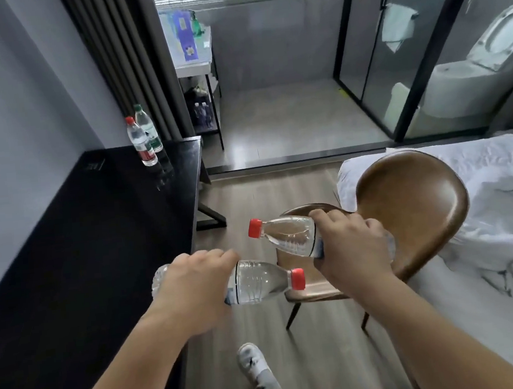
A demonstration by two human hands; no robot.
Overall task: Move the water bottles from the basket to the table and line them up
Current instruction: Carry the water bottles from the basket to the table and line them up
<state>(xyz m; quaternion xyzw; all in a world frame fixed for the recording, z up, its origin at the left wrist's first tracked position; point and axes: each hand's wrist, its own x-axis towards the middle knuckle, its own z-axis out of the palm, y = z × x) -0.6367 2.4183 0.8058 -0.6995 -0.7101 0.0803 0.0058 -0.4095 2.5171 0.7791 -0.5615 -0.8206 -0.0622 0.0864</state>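
black table [96, 227] bearing standing bottles [143, 139]; left bottle [256, 282] being clasped by left hand [192, 290], right bottle [289, 233] by right hand [353, 248], fingers curled round; crowded set-down possibly risking toppling.

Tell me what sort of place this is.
Most likely a hotel room or a small studio flat: a bed with rumpled white bedding, a toilet behind a glass partition that opens straight off the room, and a dark table along the wall.
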